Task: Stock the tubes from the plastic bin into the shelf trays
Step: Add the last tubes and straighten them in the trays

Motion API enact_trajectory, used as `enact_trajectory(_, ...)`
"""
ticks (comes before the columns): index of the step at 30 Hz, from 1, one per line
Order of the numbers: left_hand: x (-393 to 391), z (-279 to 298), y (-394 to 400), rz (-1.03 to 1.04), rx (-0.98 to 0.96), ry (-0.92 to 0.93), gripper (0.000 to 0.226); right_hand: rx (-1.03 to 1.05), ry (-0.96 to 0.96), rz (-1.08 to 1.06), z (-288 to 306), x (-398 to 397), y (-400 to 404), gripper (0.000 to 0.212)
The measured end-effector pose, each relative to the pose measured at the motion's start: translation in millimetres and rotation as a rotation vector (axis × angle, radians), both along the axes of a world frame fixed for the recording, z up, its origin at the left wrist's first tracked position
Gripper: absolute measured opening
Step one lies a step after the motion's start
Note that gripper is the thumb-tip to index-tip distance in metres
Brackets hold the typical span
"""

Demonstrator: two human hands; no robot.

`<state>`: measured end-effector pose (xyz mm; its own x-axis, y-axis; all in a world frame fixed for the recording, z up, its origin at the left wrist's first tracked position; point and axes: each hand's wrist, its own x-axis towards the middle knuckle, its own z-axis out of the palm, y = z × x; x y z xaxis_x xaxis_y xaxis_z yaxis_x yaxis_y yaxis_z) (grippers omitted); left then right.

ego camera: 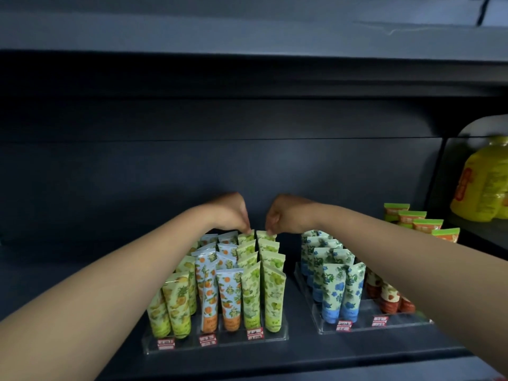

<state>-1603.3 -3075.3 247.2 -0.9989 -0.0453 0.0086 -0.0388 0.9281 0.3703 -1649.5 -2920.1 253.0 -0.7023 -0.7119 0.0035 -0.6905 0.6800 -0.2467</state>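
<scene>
A dark shelf (82, 284) fills your view, with a dark back wall behind it. Two clear trays sit on it side by side. The left tray (284, 335) holds upright tubes in rows running from near to far: yellow pineapple tubes (176, 306) on the left, orange-print tubes (220, 292) in the middle, green tubes (264, 287) on the right. The right tray (398, 324) holds blue-flower tubes (341, 290) and, partly hidden by your right forearm, red-capped tubes (390, 298). Far right, a yellow bottle (483, 182) stands behind a row of green-topped packets (417, 221). The plastic bin is not in view.

Both your arms reach to the far end of the green rows. Your left hand (228, 213) has its fingers curled down, pinching the top edge of the farthest green tube in the left green row. Your right hand (286, 215) does the same on the neighbouring tube just beside it.

You appear to be seating two green tubes at the far end of the left tray. Next, you likely need to let go once both stand upright, then draw back without knocking the nearer rows.
</scene>
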Motion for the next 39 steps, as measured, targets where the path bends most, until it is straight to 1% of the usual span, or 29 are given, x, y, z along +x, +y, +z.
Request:
enact_trajectory(8, -5.7, -8.5, 3.6, 0.015, -0.018, 0.009, 0.012, -0.019, 0.008, -0.017, -4.1, 0.8, 0.6, 0.014)
enact_trajectory(11, -7.2, -10.5, 3.1, -0.004, 0.002, 0.031, 0.009, -0.033, 0.002, -0.021, -5.7, -0.5, 2.7, 0.011)
enact_trajectory(15, -6.5, -10.8, 3.3, -0.024, 0.012, 0.016, 0.01, -0.044, -0.012, -0.032, -7.4, -1.7, 3.3, 0.008)
enact_trajectory(22, 1.0, -3.1, 2.2, -0.039, -0.008, 0.014, 0.018, -0.073, -0.007, -0.012, 1.4, 1.3, 8.2, 0.013)
enact_trajectory(24, 6.8, 1.2, 0.4, -0.032, 0.025, 0.047, 0.02, -0.113, -0.018, 0.003, 4.1, 4.0, 11.3, 0.013)
enact_trajectory(25, 10.3, 3.1, -1.0, -0.034, 0.053, 0.065, 0.017, -0.124, -0.025, 0.014, 4.6, 6.1, 12.8, 0.013)
enact_trajectory(28, 22.3, 6.7, -3.1, -0.078, 0.072, 0.056, 0.007, -0.073, -0.03, 0.048, 3.0, 14.8, 16.3, 0.017)
enact_trajectory(30, 27.3, 5.0, -2.8, -0.099, 0.055, 0.008, 0.008, -0.036, -0.027, 0.06, 0.3, 19.8, 16.4, 0.019)
enact_trajectory(33, 27.7, 0.1, 0.4, -0.108, 0.033, -0.03, 0.012, -0.033, 0.001, 0.068, -2.8, 23.1, 14.6, 0.015)
enact_trajectory(39, 25.1, -5.5, 9.3, -0.085, -0.002, 0.019, 0.008, -0.035, 0.004, 0.066, -4.2, 24.7, 15.9, 0.012)
